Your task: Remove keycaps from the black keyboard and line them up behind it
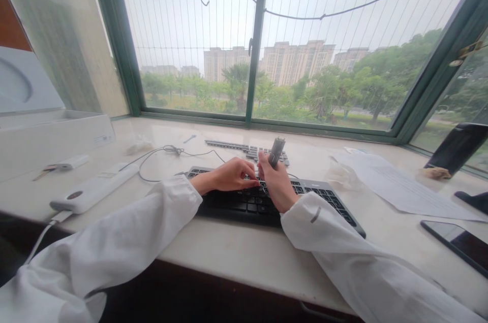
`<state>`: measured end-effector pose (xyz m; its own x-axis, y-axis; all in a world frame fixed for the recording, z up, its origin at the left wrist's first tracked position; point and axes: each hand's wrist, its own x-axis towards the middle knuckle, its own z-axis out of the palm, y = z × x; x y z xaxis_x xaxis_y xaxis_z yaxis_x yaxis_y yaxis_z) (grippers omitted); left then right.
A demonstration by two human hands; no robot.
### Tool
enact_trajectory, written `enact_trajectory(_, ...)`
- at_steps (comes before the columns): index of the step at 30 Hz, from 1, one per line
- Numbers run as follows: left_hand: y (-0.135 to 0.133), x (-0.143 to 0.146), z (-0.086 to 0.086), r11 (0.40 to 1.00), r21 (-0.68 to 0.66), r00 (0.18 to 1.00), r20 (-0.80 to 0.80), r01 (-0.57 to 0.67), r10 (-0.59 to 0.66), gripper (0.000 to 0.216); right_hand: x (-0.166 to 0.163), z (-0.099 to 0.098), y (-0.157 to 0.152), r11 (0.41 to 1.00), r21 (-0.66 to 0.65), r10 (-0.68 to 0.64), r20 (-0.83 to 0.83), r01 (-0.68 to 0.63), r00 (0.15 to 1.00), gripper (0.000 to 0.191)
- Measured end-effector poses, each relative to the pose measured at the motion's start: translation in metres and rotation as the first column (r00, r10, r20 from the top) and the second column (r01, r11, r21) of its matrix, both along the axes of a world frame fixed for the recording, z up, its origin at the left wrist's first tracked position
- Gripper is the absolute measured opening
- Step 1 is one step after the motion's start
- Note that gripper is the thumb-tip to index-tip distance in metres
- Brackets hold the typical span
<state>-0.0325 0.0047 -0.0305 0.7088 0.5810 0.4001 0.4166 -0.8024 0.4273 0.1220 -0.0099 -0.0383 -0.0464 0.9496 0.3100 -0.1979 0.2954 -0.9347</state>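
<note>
A black keyboard (pixel 236 207) lies on the white sill-like tabletop, beneath both hands. My right hand (pixel 277 185) is closed around a dark grey, stubby tool handle (pixel 277 150); its upper end sticks up out of the fist and its lower end is hidden. Beside it, my left hand (pixel 231 175) is closed, thumb and fingers bent together over the middle keys. Whatever those fingers pinch is too small or too covered to make out. Loose keycaps (pixel 229 144) stand in rows behind the keyboard, partly blocked by my right hand.
To the left lie a white power bank (pixel 95 188), a thin dark cable (pixel 171 150) and a white open box (pixel 53 135). On the right are paper sheets (pixel 396 186), a crumpled clear bag (pixel 341 175) and a phone (pixel 459 241). A window (pixel 249 84) rises behind.
</note>
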Motion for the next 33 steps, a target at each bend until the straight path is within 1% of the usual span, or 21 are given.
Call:
enact_trajectory(3,0.001,0.000,-0.001,0.999,-0.019,0.999,0.021,0.035,-0.034,0.025,-0.001,-0.001,-0.002,0.998,0.069,-0.012,0.092,0.006,0.996,0.047)
enact_trajectory(7,0.001,0.000,0.000,1.000,-0.008,1.000,0.012,0.024,-0.024,0.024,-0.002,-0.002,-0.001,0.998,0.065,-0.029,0.072,0.025,0.997,0.048)
enact_trajectory(11,0.000,0.000,0.000,1.000,0.019,1.000,-0.003,-0.009,0.009,0.028,0.000,-0.001,0.004,0.999,-0.034,-0.026,-0.077,0.023,0.997,0.046)
enact_trajectory(14,0.000,-0.001,0.000,0.999,0.028,1.000,-0.005,-0.018,0.018,0.029,0.002,0.000,0.008,0.989,-0.143,0.011,-0.195,-0.039,0.981,0.047)
enact_trajectory(16,-0.001,-0.001,0.001,1.000,0.024,1.000,-0.011,-0.020,0.021,0.029,0.003,0.000,0.008,0.980,-0.185,0.032,-0.227,-0.075,0.973,0.048)
enact_trajectory(17,-0.001,-0.001,0.001,1.000,0.020,1.000,-0.014,-0.022,0.022,0.029,0.003,0.000,0.008,0.980,-0.183,0.036,-0.224,-0.078,0.974,0.048)
enact_trajectory(20,0.000,0.000,0.001,1.000,0.006,1.000,-0.009,-0.020,0.020,0.029,0.001,-0.001,0.007,0.994,-0.100,0.031,-0.153,-0.046,0.988,0.047)
enact_trajectory(24,0.001,0.000,0.000,1.000,-0.025,1.000,0.023,0.012,-0.011,0.025,0.000,-0.002,0.002,0.999,0.023,0.025,0.020,-0.026,0.999,0.047)
enact_trajectory(26,0.001,0.000,-0.001,0.998,-0.054,0.998,0.053,0.036,-0.034,0.025,0.001,-0.001,0.000,0.993,0.106,0.033,0.144,-0.048,0.989,0.048)
enact_trajectory(29,0.000,0.000,0.000,0.995,-0.088,0.996,0.075,0.045,-0.039,0.027,0.003,0.000,-0.003,0.970,0.234,-0.002,0.306,-0.073,0.952,0.048)
enact_trajectory(31,-0.001,0.001,0.000,0.995,-0.101,0.997,0.070,0.026,-0.019,0.027,0.004,0.000,-0.004,0.963,0.262,-0.025,0.331,-0.067,0.943,0.048)
enact_trajectory(33,-0.001,0.001,-0.001,0.993,-0.115,0.998,0.069,0.002,0.006,0.027,0.003,-0.001,-0.005,0.961,0.267,-0.019,0.312,-0.069,0.950,0.046)
